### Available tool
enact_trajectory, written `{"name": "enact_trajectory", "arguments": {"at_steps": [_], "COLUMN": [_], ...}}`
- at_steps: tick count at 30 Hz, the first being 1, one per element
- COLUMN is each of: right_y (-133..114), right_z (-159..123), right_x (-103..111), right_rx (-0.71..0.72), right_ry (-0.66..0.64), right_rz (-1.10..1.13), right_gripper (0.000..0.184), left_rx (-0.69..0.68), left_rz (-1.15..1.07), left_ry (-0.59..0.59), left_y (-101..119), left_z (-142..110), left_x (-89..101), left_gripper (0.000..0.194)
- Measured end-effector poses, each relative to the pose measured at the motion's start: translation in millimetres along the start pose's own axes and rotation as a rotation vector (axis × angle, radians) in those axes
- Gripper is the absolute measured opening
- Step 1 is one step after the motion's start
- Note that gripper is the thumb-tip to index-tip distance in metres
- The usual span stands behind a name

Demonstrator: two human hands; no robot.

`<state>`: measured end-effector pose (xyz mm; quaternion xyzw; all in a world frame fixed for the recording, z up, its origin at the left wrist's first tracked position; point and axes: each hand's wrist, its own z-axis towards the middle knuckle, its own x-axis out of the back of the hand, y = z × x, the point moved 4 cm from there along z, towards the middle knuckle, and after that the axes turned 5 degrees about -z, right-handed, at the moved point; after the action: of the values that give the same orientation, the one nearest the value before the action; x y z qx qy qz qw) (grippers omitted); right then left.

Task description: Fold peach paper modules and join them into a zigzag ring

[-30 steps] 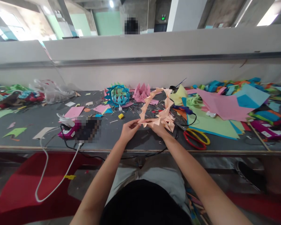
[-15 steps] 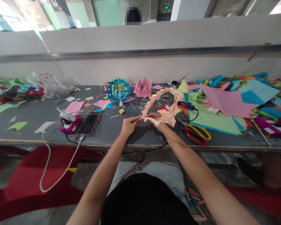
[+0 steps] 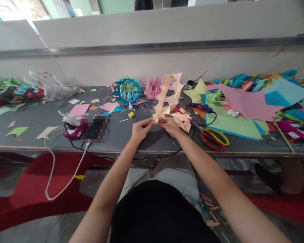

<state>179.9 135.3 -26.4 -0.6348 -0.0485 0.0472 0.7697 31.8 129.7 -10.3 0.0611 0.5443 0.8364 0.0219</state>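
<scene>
- Head cam, L hand point(image 3: 141, 131): your fingers pinched on btm of spiky peach paper band point(image 3: 162, 96), held above desk point(image 3: 121, 135).
- R hand point(image 3: 170, 125): your fingers clamped on same btm edge.
- Folded peach pcs point(image 3: 183, 122): on desk, nr your R hand.

One peach ring point(image 3: 176, 92), two power strips point(image 3: 294, 130), one glue gun point(image 3: 200, 107), one pair of scissors point(image 3: 212, 134); one bag point(image 3: 58, 89) near the counter's point(image 3: 116, 140) back edge.

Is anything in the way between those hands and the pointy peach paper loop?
Nothing visible is: the left hand and right hand both touch the peach paper loop at its near end. Folded peach pieces lie beside the right hand, not between.
</scene>
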Motion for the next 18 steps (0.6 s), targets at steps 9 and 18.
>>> {"name": "enact_trajectory", "arguments": {"at_steps": [9, 18], "right_y": [-5, -6], "right_z": [0, 1], "right_x": [4, 5], "right_rx": [-0.008, 0.015], "right_ry": [-0.007, -0.006], "right_rz": [-0.014, -0.014], "right_gripper": [0.022, 0.021], "left_rx": [0.062, -0.115], "left_rz": [0.021, 0.144], "left_ry": [-0.102, -0.053], "left_y": [-2, 15], "left_z": [0, -1], "left_x": [-2.3, 4.8], "left_gripper": [0.031, 0.028]}}
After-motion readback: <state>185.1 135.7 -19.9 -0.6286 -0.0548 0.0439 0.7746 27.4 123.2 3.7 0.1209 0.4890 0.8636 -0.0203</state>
